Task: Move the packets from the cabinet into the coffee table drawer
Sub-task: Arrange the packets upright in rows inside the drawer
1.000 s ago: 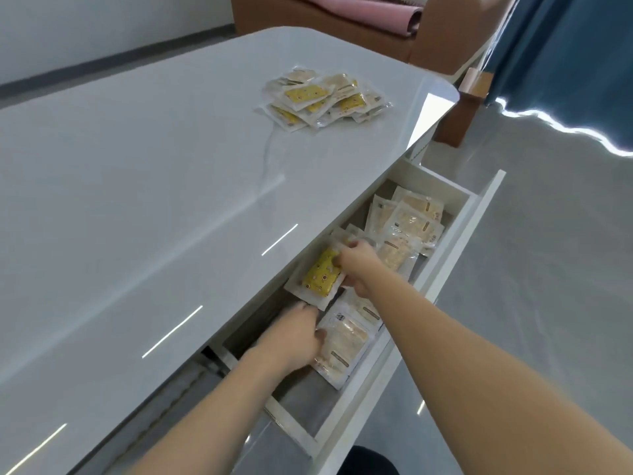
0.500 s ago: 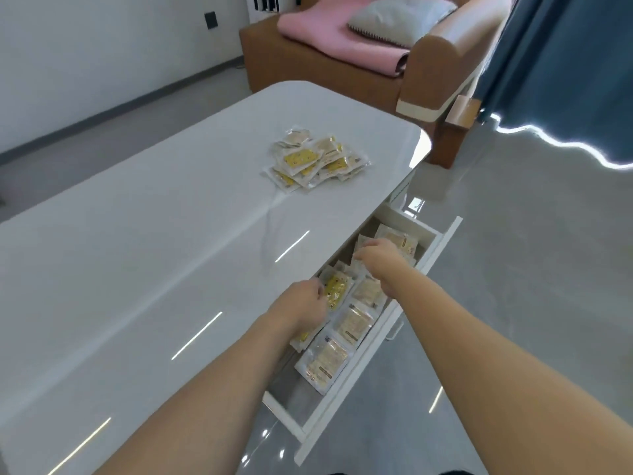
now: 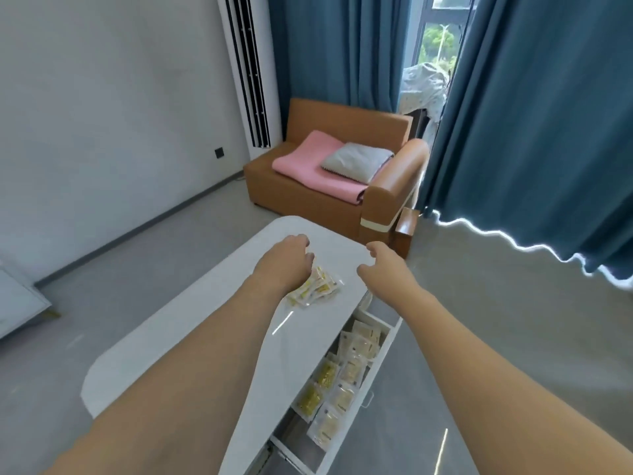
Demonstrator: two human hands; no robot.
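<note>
Reaching: both arms stretch out over the white worktop, toward its far end.
Left hand: it is above the pile of packets on the worktop, palm down, fingers curled down at the pile. I cannot tell if it holds a packet or only touches the pile.
Right hand: it is in the air just right of the pile, near the worktop's edge. The thumb sticks out and the fingers are loose and bent. It holds nothing.
Pile: clear packets with yellow inside, lying in a heap, partly hidden under the left hand.
Drawer: it is pulled out from the right side of the worktop, below the right arm.
Drawer packets: many lie flat in the drawer, some yellow, some pale, in rows that overlap a bit.
Sofa: brown, past the far end of the worktop, with a pink blanket and a grey pillow on it.
Curtains: blue, behind the sofa and on the right.
</note>
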